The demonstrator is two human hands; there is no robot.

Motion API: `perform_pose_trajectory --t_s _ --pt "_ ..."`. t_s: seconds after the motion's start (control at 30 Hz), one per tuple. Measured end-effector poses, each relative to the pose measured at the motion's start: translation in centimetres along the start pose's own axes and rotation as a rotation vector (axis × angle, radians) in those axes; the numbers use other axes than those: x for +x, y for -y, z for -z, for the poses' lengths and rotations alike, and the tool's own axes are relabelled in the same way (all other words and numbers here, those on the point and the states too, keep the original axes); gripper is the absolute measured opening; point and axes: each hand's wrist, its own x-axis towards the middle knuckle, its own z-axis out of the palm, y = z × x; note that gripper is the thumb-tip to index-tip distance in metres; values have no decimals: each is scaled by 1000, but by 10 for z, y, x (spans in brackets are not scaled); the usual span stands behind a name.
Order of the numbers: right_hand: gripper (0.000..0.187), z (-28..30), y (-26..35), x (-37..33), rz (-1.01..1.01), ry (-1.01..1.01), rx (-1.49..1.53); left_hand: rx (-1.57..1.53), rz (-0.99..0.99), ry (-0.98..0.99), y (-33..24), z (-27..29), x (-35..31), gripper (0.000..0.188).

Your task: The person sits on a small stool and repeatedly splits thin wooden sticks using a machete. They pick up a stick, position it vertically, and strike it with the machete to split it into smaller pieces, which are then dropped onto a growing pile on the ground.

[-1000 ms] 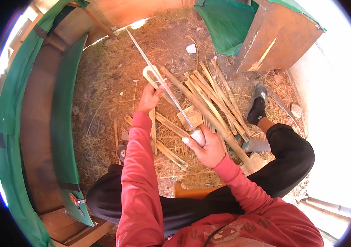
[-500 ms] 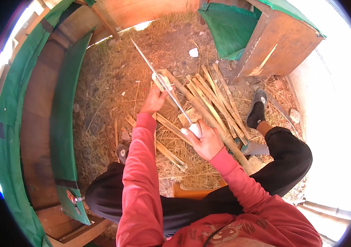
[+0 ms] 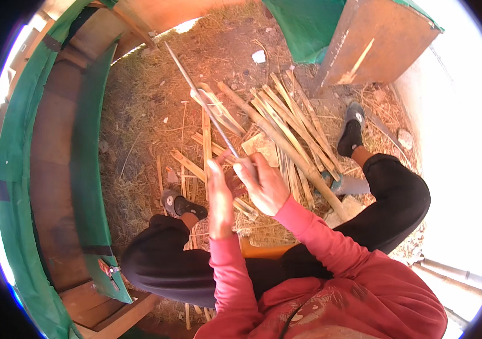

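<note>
I sit on straw-covered ground with my knees apart. My left hand (image 3: 219,195) and my right hand (image 3: 264,185) are close together in front of me, both closed on the near end of a long thin grey strip (image 3: 195,85). The strip runs up and to the left, away from me, over the straw. Just beyond my hands lies a small flat wooden block (image 3: 260,146). Behind it is a heap of split bamboo sticks (image 3: 292,113), with one thick bamboo pole (image 3: 275,135) slanting across it.
A green-covered curved wooden wall (image 3: 91,141) bounds the left side. A brown wooden box (image 3: 376,39) stands at the back right. My shoes (image 3: 181,204) (image 3: 353,130) rest on the straw. A flat grey tool (image 3: 354,185) lies by my right knee.
My left hand has slid back along the strip from far out to right beside my right hand. The curled loop seen earlier at my left hand is gone.
</note>
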Motion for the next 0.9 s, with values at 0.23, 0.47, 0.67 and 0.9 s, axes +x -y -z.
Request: perform_pose_trajectory --t_s 0.23,0.47,0.67,0.9 --pt "51 25 -30 23 133 -87 -245 172 -263 -368 7 -21 -13 46" --pt "72 111 -293 -9 -580 -59 -1155 331 -383 -431 -9 -9 -12 37" --pt "75 91 -272 -13 -578 146 -787 389 -360 -497 -19 13 -17 36" --pt "47 143 -113 51 61 -126 -414 622 -441 -545 -24 3 -4 28"
